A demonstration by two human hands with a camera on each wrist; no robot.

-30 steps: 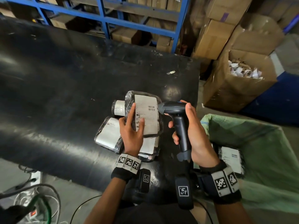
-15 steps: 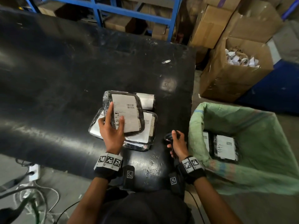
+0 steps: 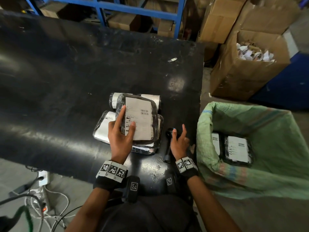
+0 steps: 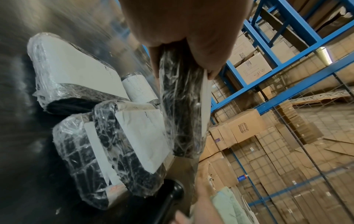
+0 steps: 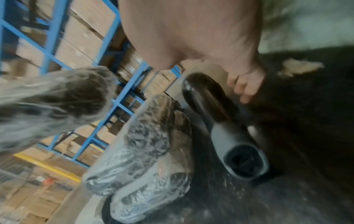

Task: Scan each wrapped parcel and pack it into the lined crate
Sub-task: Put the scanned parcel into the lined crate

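Observation:
My left hand (image 3: 128,116) grips a film-wrapped black parcel (image 3: 138,118) by its near left corner, white label up, tilted above the pile. In the left wrist view the held parcel (image 4: 182,106) is edge-on between thumb and fingers. The black scanner (image 3: 168,146) lies on the table just right of the pile. My right hand (image 3: 178,130) hovers over it with its fingers loose, thumb near the head. In the right wrist view the scanner (image 5: 220,121) lies flat and the fingers (image 5: 245,91) are beside it, not round it. The green-lined crate (image 3: 267,173) stands at the right.
More wrapped parcels (image 3: 104,128) and a small wrapped roll (image 3: 113,101) lie stacked under the held one. Two labelled parcels (image 3: 237,151) lie in the crate. An open carton (image 3: 242,77) of scrap stands beyond the crate. Blue racking (image 3: 137,7) runs behind the black table (image 3: 66,72).
The scanner, aimed at the parcel's label a second ago, has come down onto the table, and my right hand has loosened off it. My left hand still holds the parcel.

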